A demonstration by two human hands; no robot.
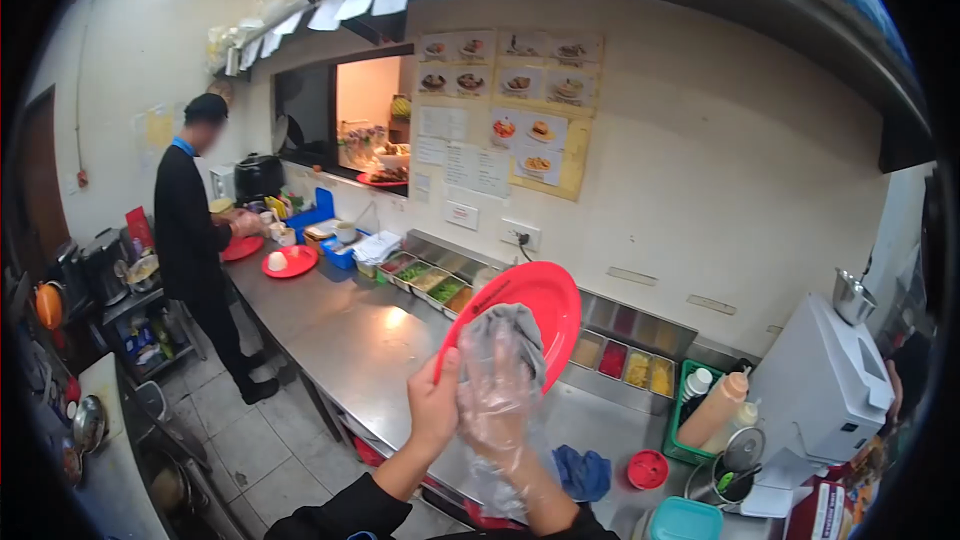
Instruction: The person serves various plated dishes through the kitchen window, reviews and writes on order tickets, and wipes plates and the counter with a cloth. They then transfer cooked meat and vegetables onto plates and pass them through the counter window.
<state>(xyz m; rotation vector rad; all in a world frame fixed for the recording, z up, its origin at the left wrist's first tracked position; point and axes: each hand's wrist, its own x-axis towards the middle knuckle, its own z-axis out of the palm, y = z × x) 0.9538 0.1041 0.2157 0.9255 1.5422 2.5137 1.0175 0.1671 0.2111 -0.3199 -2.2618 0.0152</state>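
A red oval plate [555, 315] is held up tilted over the steel counter. My left hand [435, 400] is bare and closed on its lower left rim. Inside a loose clear plastic glove, my right hand [495, 390] presses a grey cloth [520, 325] against the plate's face. The cloth is bunched around the gloved fingers, which partly hide it. A blue cloth [582, 473] and a small red bowl [648, 469] lie on the counter to the right.
The steel counter [350, 325] runs along the wall, with ingredient trays [425, 280] at its back. Squeeze bottles [715, 410] stand in a green basket [678, 440] by a white machine [815, 390]. A co-worker [190, 210] stands at the far left near another red plate [290, 261].
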